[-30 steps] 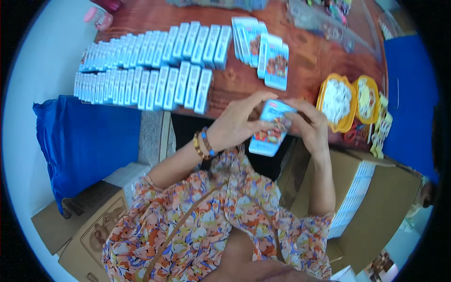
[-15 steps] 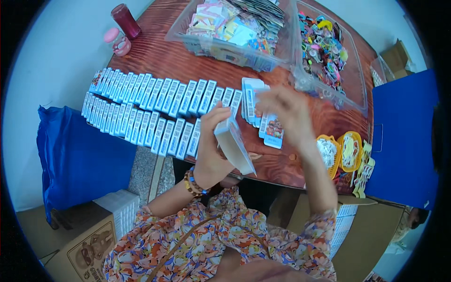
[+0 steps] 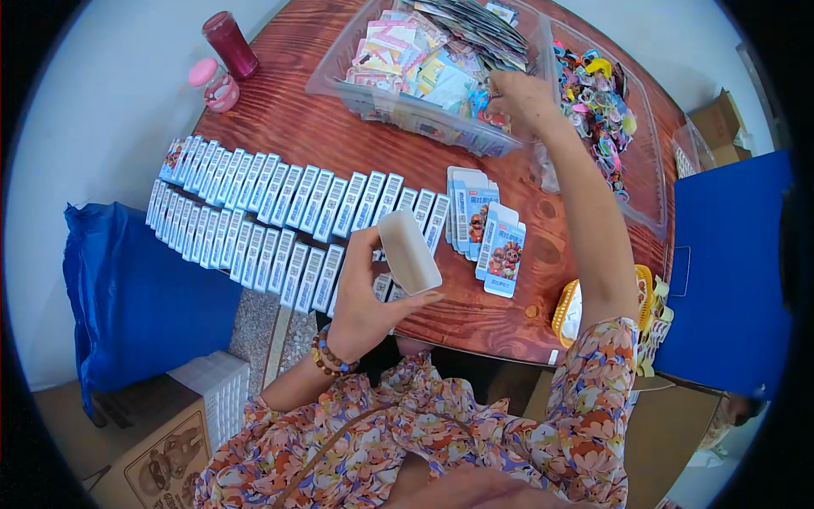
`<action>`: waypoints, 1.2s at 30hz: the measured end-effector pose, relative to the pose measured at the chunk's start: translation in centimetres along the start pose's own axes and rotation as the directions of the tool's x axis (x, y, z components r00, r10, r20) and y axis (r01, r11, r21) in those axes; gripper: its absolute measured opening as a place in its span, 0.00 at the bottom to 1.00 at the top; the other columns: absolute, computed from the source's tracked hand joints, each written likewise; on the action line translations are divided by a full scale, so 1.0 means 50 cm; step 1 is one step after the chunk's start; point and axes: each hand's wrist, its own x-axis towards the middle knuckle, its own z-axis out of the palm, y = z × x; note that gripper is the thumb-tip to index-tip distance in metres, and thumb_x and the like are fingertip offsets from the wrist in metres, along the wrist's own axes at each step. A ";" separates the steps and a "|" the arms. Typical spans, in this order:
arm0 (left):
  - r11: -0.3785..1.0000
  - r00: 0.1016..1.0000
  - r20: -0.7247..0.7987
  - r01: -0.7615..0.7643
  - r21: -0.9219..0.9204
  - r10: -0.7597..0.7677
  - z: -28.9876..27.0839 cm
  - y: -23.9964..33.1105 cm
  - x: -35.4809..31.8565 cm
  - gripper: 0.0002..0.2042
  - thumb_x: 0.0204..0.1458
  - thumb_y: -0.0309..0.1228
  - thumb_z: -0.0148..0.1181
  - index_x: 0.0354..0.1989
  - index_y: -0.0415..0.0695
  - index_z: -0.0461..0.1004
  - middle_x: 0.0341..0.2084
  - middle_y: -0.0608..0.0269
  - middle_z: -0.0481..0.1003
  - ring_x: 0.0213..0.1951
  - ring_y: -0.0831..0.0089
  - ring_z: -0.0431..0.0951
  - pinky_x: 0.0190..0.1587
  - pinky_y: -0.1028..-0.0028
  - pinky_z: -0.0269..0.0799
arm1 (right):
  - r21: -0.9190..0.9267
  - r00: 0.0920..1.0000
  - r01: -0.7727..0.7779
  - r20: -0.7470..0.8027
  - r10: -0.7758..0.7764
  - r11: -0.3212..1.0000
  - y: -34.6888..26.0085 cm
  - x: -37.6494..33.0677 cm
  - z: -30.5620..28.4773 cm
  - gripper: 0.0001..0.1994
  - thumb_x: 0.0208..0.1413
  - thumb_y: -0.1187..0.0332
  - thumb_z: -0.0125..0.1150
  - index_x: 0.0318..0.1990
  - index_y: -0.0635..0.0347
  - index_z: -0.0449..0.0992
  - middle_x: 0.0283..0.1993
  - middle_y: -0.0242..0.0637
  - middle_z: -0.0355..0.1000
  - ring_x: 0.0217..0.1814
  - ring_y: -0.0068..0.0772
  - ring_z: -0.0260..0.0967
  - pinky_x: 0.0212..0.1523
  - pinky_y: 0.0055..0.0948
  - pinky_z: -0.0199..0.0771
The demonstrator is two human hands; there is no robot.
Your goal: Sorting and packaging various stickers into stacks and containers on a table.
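Observation:
My left hand is wrapped round a small white-and-blue cardboard box, whose open top faces up and shows a bare white inside. At the back, my right hand reaches into a clear plastic bin heaped with flat, colourful packets. Its fingers curl down against the packets at the bin's right side; whatever they pinch is hidden. Flattened blue cartons with cartoon figures lie on the table between my hands, beside a stack of more cartons.
Two long rows of filled-out blue boxes stand at the left. Behind them are a pink-lidded jar and a red tumbler. A clear tray of small trinkets is at the right, near a yellow basket.
My right hand has moved from above the flattened cartons up into the packet bin. My left hand has tilted the box, so its open top now faces me.

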 end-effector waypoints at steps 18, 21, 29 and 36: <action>0.829 0.949 -0.043 -0.251 0.500 0.314 0.065 -0.005 0.057 0.40 0.35 0.36 0.79 0.56 0.35 0.63 0.45 0.47 0.64 0.50 0.48 0.67 0.55 0.58 0.66 | 0.905 0.824 0.125 -0.323 0.465 0.406 -0.192 -0.397 -0.147 0.11 0.59 0.74 0.65 0.48 0.63 0.77 0.29 0.25 0.72 0.24 0.10 0.63 0.22 0.14 0.58; 0.834 0.958 -0.010 -0.245 0.495 0.287 0.093 0.004 0.052 0.40 0.36 0.36 0.79 0.57 0.34 0.63 0.45 0.47 0.64 0.50 0.50 0.68 0.55 0.59 0.67 | 0.882 0.787 0.167 -0.388 0.479 0.441 -0.213 -0.457 -0.119 0.11 0.59 0.77 0.64 0.48 0.64 0.76 0.29 0.26 0.74 0.25 0.11 0.66 0.23 0.12 0.61; 0.771 0.906 0.088 -0.400 0.496 0.413 0.141 -0.019 0.043 0.46 0.36 0.34 0.79 0.64 0.34 0.58 0.49 0.46 0.64 0.52 0.48 0.67 0.56 0.58 0.66 | 0.874 0.900 -0.007 -0.206 0.383 0.487 -0.195 -0.538 -0.118 0.09 0.59 0.79 0.62 0.47 0.65 0.78 0.41 0.34 0.78 0.37 0.19 0.74 0.35 0.20 0.73; 0.828 0.932 0.124 -0.360 0.429 0.341 0.188 -0.011 0.051 0.45 0.38 0.33 0.78 0.66 0.36 0.58 0.50 0.45 0.64 0.52 0.48 0.68 0.55 0.57 0.68 | 0.444 0.880 0.109 -0.459 0.121 0.890 -0.160 -0.542 -0.135 0.14 0.49 0.74 0.69 0.46 0.61 0.81 0.57 0.42 0.73 0.60 0.45 0.68 0.60 0.42 0.64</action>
